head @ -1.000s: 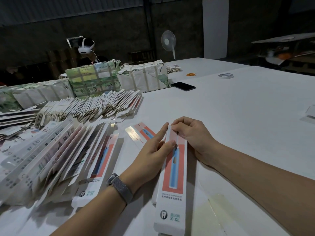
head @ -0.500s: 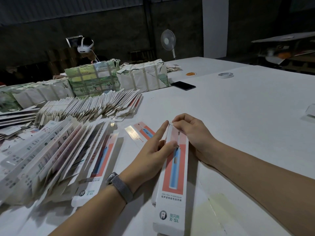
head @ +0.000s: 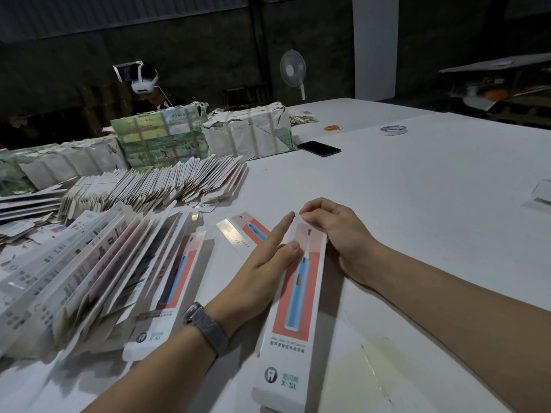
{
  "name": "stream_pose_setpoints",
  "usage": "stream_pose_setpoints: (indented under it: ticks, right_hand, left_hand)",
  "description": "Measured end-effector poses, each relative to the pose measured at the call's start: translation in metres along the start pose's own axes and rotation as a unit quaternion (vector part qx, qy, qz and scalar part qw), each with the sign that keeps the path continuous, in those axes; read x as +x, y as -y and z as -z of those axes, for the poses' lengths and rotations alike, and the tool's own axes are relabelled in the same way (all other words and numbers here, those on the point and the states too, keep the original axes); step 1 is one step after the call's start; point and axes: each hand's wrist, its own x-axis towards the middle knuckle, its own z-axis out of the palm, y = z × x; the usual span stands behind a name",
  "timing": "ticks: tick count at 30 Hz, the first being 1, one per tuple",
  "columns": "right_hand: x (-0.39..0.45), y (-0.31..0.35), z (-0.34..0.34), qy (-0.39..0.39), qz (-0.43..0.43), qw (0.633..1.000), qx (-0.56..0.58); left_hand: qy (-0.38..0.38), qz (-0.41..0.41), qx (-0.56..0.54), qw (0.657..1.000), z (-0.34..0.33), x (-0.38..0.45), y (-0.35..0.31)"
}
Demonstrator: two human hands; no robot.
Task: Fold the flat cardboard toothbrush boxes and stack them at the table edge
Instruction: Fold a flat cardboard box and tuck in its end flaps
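A long white toothbrush box (head: 295, 317) with a coral panel and a blue toothbrush picture lies lengthwise on the white table (head: 417, 189) in front of me. My left hand (head: 265, 263) rests against the box's left side, fingers straight, thumb on its top face. At the box's far end my right hand (head: 337, 231) pinches the small end flap between thumb and forefinger. A flat box (head: 247, 231) lies just behind my left hand. Several folded boxes (head: 98, 263) lean in a fanned row at the left.
A second fanned row of flat cartons (head: 155, 186) lies further back, with wrapped bundles (head: 247, 132) behind it. A black phone (head: 319, 148), a tape roll (head: 393, 130) and a clear item (head: 541, 192) at the right edge lie on the table. A person with a white headset (head: 144, 83) sits beyond.
The box's far end has shifted slightly away from me. My right fingers have closed on the end flap, and my left forefinger has stretched toward that end.
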Motion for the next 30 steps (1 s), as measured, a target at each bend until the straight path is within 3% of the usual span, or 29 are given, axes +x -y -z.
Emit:
stream_pose_setpoints:
  ticks: [13,24,30]
  right_hand:
    - [-0.0014,-0.0033,0.0013,0.006,0.025,1.0,-0.005]
    - [-0.005,-0.0032,0.0023,0.047,0.062,0.996,-0.054]
    - [-0.0017,-0.0085,0.0024,0.049,0.045,0.998,-0.02]
  left_hand:
    - [0.003,-0.032,-0.008,0.999,-0.0002,0.0018,0.0008]
    - [-0.033,-0.054,-0.019,0.998,0.0013,0.0017,0.0016]
    - [-0.057,-0.055,-0.048,0.996,0.0014,0.0039,0.0017]
